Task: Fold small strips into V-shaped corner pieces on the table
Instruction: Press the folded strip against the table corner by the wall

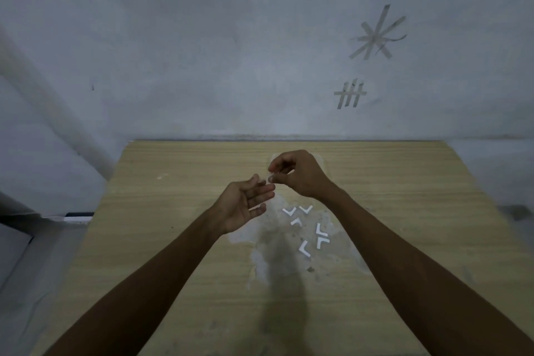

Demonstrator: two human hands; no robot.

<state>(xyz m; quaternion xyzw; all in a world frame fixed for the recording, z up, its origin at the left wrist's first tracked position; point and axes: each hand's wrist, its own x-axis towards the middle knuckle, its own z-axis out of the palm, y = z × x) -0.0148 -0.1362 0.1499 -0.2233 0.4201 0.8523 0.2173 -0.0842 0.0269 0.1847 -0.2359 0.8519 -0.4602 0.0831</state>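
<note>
While six white V-shaped corner pieces (320,230) lie scattered flat on a worn grey patch of the wood-grain table (161,211), the right hand (297,173) pinches a small pale strip (270,176) above them. Left hand (242,205) palm-up just beside it, fingers straight, loosely together.

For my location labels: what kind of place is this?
Probably a plain indoor room, perhaps a home work corner: a worn wooden table against a bare grey wall with tape marks. Folded white V pieces lie on the table.
</note>
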